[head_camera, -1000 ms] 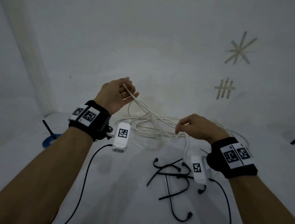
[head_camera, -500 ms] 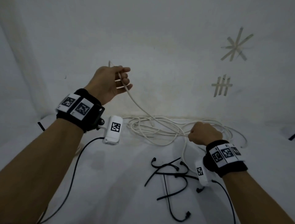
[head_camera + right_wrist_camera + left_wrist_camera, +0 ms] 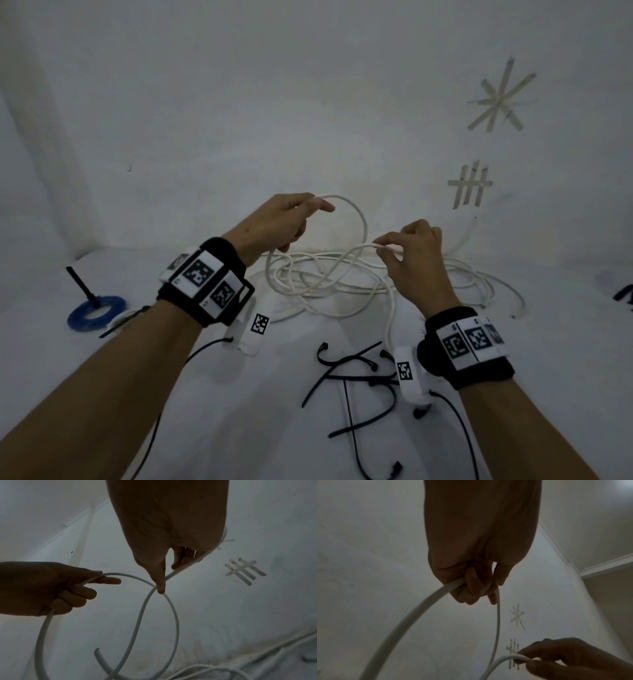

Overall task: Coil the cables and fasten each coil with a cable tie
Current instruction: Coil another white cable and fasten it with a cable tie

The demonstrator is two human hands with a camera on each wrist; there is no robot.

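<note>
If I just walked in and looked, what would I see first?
First, two hands held up in the middle: the left hand grips a loop of white cable, and the right hand pinches the same cable beside it. Behind and below them the rest of the cable sprawls in a loose tangle on the white surface. Nearer the person lie black cable ties, and a blue ring sits far left.

White cable (image 3: 329,291): long, thin, round; mostly heaped in loose tangled loops on the white surface, at 12 o'clock from the ties. One loop (image 3: 359,219) is raised above the heap.

Black cable ties (image 3: 349,377): several, unfastened, scattered and crossed over one another at 6 o'clock from the heap.
</note>
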